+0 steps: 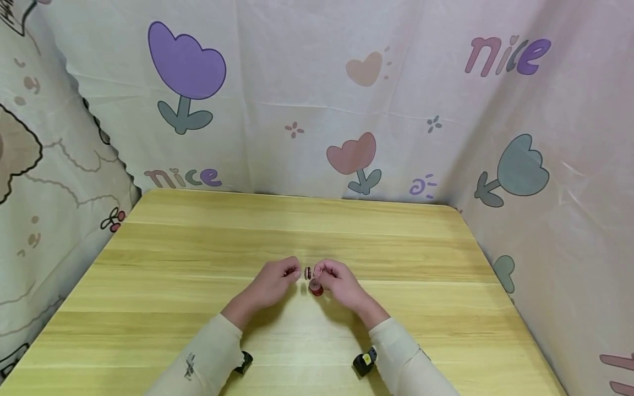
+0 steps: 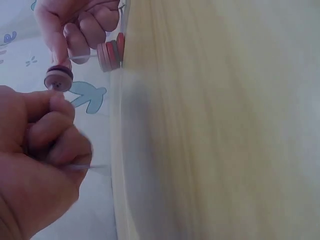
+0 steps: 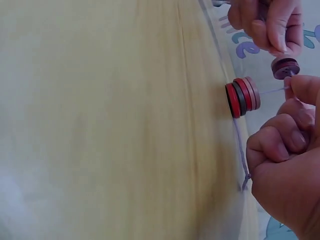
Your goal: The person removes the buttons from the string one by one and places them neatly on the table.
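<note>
My left hand (image 1: 277, 281) and right hand (image 1: 339, 280) face each other over the wooden table, fingers curled, each pinching a thin pale string. Between their fingertips sits a small pair of dark red round buttons (image 1: 307, 273) on the string. A thicker stack of red, black and pinkish buttons (image 3: 242, 96) hangs from the string by my right fingertips, close to the tabletop. Below that stack, the string's knotted tail (image 3: 245, 175) runs down beside my right hand. From my left fist a short length of string (image 2: 90, 166) sticks out.
The light wood table (image 1: 198, 231) spreads around both hands, its far edge against a printed cloth curtain (image 1: 297, 66). Cloth also hangs along both sides. A black wrist camera (image 1: 365, 362) sits at the right sleeve, and another (image 1: 244, 363) at the left.
</note>
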Available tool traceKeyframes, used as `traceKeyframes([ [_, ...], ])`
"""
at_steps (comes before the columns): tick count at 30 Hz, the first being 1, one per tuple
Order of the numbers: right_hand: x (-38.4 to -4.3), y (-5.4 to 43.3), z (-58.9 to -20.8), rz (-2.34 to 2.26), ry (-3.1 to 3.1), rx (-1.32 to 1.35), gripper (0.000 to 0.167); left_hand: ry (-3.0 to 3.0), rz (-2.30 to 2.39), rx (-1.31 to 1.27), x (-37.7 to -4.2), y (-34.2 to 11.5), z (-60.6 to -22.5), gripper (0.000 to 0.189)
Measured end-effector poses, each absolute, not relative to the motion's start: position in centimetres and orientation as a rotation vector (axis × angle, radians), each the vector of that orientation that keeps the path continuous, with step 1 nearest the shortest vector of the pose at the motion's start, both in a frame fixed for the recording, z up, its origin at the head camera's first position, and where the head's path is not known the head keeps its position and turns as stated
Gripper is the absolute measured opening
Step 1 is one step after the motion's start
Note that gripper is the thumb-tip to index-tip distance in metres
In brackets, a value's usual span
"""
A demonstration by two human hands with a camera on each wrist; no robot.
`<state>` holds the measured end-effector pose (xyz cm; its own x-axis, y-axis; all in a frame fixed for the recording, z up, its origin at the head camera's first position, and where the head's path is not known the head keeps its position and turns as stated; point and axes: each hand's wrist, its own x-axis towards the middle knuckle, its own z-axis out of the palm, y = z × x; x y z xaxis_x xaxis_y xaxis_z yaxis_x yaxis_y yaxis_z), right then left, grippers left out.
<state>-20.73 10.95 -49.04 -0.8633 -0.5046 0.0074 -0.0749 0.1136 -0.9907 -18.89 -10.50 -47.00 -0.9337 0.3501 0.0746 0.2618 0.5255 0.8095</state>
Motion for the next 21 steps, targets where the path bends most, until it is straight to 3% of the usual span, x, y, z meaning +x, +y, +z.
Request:
traceKeyframes([
  [5,-20.4,11.1,-49.4,-1.88,2.051,-0.489,0.014,2.643,1.404,0.495,-18.8,-10.0,-46.8,0.015],
  [10,-20.4,11.2,-49.9,-1.959,2.019,-0.467,0.016,2.598,1.468,0.439,-18.8,-9.7,-46.7,0.006],
  [17,-20.5,11.4,-50.4,-2.01,2.002,-0.43,0.018,2.588,1.514,0.454,-19.0,-9.2,-46.8,0.041],
  [21,-20.4,11.6,-50.6,-2.022,1.992,-0.426,0.02,2.594,1.526,0.475,-19.0,-9.0,-47.0,0.041],
])
